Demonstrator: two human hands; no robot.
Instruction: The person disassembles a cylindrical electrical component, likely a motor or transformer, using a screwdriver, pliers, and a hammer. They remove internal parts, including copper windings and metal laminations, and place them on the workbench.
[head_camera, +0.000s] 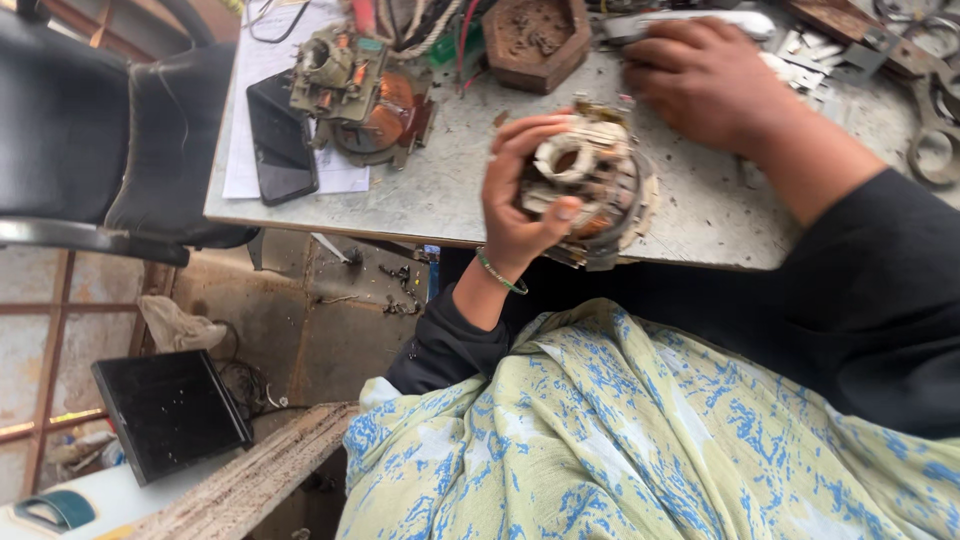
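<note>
Right now, biggest thing first:

Table: the grey worktable (440, 195) sits in front of me, its near edge over my lap, so everything loose stays within arm's reach.

Cloth: my pale green and blue cloth (640, 440) covers my knees under the table edge; it would probably catch any part that drops.

Chair: a black chair (100, 130) stands at the table's left end, well apart from my hands.

Second motor: another motor with copper winding (365, 95) rests on papers at the far left of the table, beside a dark phone (282, 140), out of the way.

Wooden tray: a six-sided wooden tray (537, 38) with small bits in it lies at the back, just beyond my hands.

Motor core: the round motor core (595, 185) is lifted just above the table's near edge, tilted toward me, likely so I can see its open face.

Left hand: my left hand (522, 195) is wrapped around the core's left side, thumb across the front, fingers curled over the top, gripping it firmly.

Right hand: my right hand (705, 80) lies palm down on the table just behind the core, fingers bent over small metal pieces; I cannot tell whether it pinches anything.
</note>
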